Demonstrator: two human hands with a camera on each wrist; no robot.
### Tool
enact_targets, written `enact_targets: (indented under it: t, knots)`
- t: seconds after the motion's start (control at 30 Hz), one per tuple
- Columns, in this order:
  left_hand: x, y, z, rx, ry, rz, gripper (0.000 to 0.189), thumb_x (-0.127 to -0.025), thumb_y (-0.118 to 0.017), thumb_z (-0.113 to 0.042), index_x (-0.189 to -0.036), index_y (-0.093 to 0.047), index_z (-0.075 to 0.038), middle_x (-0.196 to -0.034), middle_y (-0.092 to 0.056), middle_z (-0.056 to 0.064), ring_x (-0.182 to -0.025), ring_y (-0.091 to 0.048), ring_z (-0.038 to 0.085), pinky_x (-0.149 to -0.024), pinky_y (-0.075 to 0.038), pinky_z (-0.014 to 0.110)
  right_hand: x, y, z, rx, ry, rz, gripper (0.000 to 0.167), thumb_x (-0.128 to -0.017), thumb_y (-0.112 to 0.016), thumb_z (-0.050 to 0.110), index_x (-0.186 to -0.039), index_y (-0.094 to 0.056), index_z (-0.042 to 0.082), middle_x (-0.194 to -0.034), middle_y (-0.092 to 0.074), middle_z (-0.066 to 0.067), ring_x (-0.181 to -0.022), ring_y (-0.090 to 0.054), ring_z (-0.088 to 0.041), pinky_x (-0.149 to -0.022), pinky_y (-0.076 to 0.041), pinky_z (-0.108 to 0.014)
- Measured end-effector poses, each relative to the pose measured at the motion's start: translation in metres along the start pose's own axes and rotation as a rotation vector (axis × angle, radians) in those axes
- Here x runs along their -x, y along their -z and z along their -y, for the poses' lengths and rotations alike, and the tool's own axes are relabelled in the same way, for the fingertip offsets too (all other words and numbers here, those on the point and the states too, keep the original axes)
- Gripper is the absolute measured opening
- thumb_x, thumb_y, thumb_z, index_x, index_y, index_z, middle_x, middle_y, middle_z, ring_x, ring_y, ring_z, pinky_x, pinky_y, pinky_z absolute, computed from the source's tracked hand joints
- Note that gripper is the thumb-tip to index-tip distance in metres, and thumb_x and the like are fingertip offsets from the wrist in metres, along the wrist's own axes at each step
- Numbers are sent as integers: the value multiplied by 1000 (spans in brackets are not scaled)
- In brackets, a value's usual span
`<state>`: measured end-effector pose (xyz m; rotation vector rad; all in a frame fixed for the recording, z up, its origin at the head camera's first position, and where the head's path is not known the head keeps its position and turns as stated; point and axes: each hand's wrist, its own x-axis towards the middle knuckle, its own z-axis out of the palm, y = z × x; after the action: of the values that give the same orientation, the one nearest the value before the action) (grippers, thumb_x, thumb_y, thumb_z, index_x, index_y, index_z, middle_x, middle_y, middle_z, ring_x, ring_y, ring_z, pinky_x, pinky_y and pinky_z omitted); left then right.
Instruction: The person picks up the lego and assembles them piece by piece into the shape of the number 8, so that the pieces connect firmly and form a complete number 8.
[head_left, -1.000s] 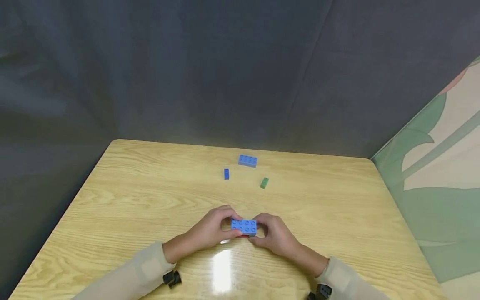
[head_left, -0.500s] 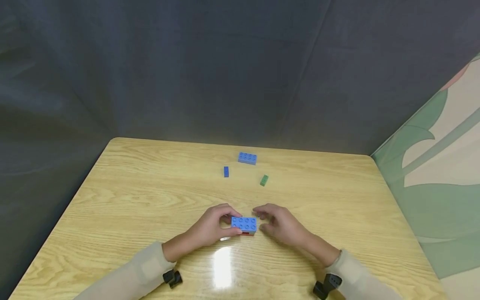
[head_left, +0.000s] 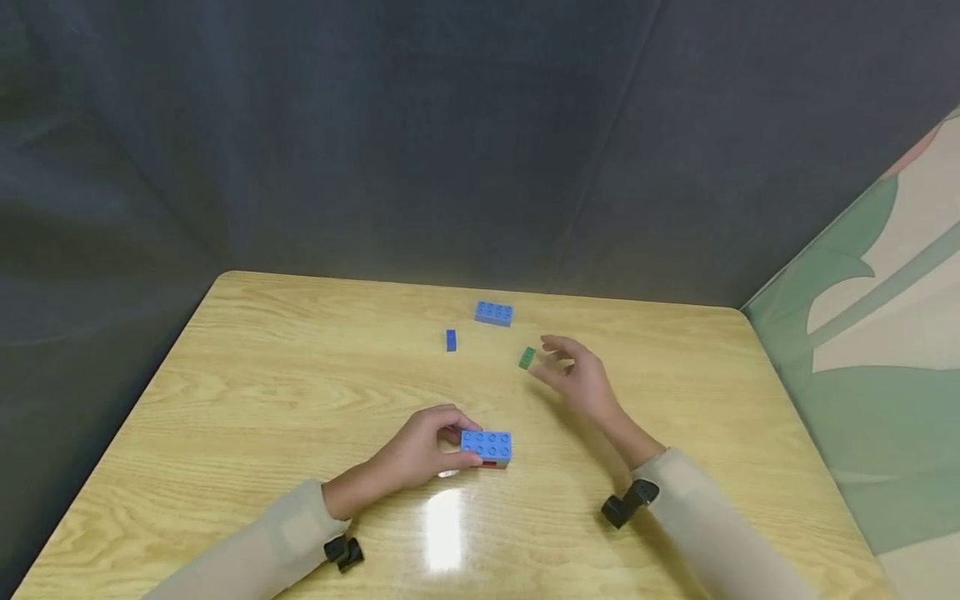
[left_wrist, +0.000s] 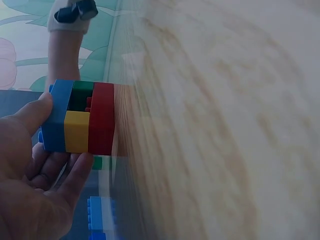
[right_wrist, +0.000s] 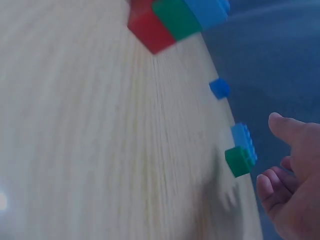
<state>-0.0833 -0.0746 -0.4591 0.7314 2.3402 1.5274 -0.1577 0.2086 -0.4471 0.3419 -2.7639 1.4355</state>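
My left hand [head_left: 420, 447] grips a stack of toy building bricks at its left end, thumb on the near side and fingers on the far side. On top of the stack is a blue studded brick [head_left: 487, 444]. Below it, in the left wrist view, sit a yellow brick [left_wrist: 77, 131] and a green brick [left_wrist: 81, 95] side by side, over a red brick [left_wrist: 102, 120]. My right hand [head_left: 577, 379] hovers beside a small loose green brick [head_left: 527, 358], thumb and fingers spread with nothing between them. In the right wrist view a gap separates hand and brick.
Farther back on the wooden table [head_left: 300, 350] lie a small dark blue brick [head_left: 451, 341] and a larger light blue brick [head_left: 493, 313]. A dark curtain [head_left: 450, 150] hangs behind the table, and a patterned panel [head_left: 885, 375] stands at the right.
My right hand has left the right end of the stack and moved away and to the right, up beside the small green brick. The left hand keeps its hold on the stack.
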Motion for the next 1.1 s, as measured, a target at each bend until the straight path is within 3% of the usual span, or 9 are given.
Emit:
enact_targets:
  t: [0.23, 0.47, 0.6, 0.83, 1.1]
  knots:
    - [1, -1, 0, 25, 3, 2, 31, -84, -86, -18, -110, -72, -7, -103, -68, -1, -92, -67, 13, -84, -59, 28, -18, -13, -9, -46, -72, -19, 57, -91, -79, 15, -139, -56, -5, -130, -63, -22, -108, -64, -36, -94, -54, -50]
    - [2, -3, 1, 48, 25, 20, 32, -84, -85, -17, -111, -72, -7, -104, -68, -1, -91, -68, 12, -83, -58, 26, -21, -26, -16, -8, -137, -22, 58, -89, -80, 17, -138, -57, -4, -130, -64, -21, -112, -61, -36, -96, -52, -49]
    - [2, -2, 0, 38, 27, 14, 31, -84, -85, -17, -110, -72, -7, -103, -68, -1, -91, -67, 12, -83, -59, 26, -20, -31, -17, 32, -119, -23, 57, -88, -80, 15, -137, -58, -5, -133, -61, -24, -116, -59, -39, -100, -51, -50]
    - [0, -1, -1, 36, 32, 13, 30, -84, -85, -16, -110, -72, -7, -104, -69, 0, -92, -68, 13, -83, -59, 26, -22, -36, -19, 110, -92, -56, 49, -89, -80, 12, -132, -62, -4, -126, -62, -23, -110, -62, -36, -96, -53, -48]
    - [1, -3, 2, 46, 41, 18, 31, -84, -85, -18, -110, -72, -8, -104, -69, 0, -92, -69, 14, -83, -58, 25, -21, -35, -19, 109, -109, -67, 44, -90, -79, 12, -129, -65, -3, -123, -65, -23, -107, -64, -36, -95, -53, -48]
